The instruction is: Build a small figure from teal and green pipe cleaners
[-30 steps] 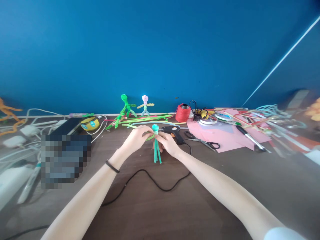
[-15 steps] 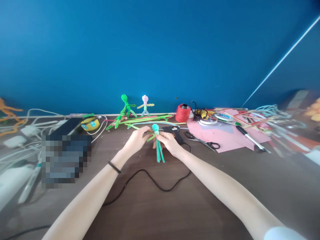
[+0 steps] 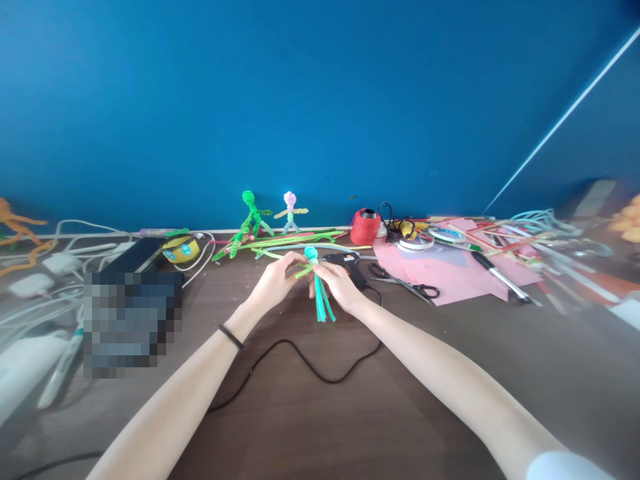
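Observation:
Between my hands, above the table, is a small pipe-cleaner figure [image 3: 320, 303] with a round turquoise head and several turquoise strands hanging down. My right hand [image 3: 336, 281] pinches it just below the head. A light-green pipe cleaner [image 3: 303, 273] sticks out from the figure's left side, and the fingers of my left hand [image 3: 280, 273] are closed around it. Fingertips partly hide the figure's middle. Directly behind my right hand lies a black glue gun [image 3: 354, 268].
Two finished-looking pipe-cleaner figures, one green [image 3: 253, 212] and one pink-headed [image 3: 291, 212], stand by the blue wall. Loose green pipe cleaners [image 3: 305, 239], a red thread spool [image 3: 365, 227], scissors [image 3: 407, 285] and pink paper [image 3: 450, 273] lie near. A black cable [image 3: 310, 365] crosses the table in front.
The figure has turned slightly, its hanging strands swinging a little to the right and spreading. Both hands stay in nearly the same place, keeping their hold.

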### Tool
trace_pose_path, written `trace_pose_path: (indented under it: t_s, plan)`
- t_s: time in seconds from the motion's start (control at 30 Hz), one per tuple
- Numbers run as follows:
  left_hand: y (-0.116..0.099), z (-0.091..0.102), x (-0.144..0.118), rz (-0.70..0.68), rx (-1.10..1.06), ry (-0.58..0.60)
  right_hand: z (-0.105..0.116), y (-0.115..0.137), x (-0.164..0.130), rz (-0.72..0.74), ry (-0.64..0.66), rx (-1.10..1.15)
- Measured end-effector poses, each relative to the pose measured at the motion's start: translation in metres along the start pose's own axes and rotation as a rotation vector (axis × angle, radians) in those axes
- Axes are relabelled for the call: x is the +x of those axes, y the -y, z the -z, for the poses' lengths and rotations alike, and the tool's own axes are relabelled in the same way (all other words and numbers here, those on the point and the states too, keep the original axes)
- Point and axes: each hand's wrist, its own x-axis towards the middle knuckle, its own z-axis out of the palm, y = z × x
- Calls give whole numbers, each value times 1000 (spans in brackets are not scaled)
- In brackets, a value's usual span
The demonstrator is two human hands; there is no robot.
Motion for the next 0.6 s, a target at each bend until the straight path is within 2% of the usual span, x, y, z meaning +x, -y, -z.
trace_pose_path:
  t_s: [0.3, 0.6]
  plan:
    - [-13, -1, -2, 96, -2, 0, -1, 5, -2, 13, -44, -32]
    - [-16, -6, 2, 213, -102, -58, 1, 8, 0, 69, -58, -55]
